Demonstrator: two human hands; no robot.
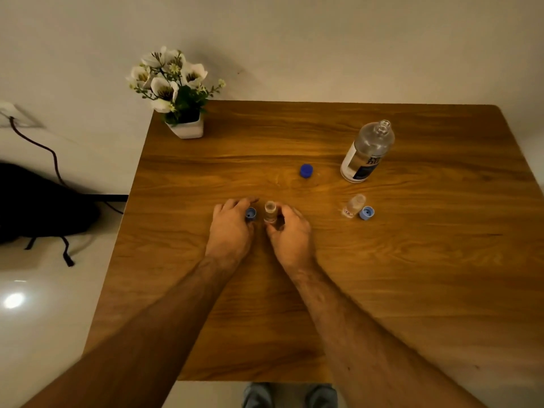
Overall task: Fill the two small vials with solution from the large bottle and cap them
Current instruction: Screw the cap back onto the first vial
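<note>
On table (412,260): two vials (270,213) (both uncapped), three caps (250,213), one bottle (366,153).

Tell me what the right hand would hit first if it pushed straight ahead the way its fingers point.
The right hand already grips the small open vial, so that comes first. Beyond it, up and slightly left, the table looks free to the far edge, though depth is hard to judge.
</note>
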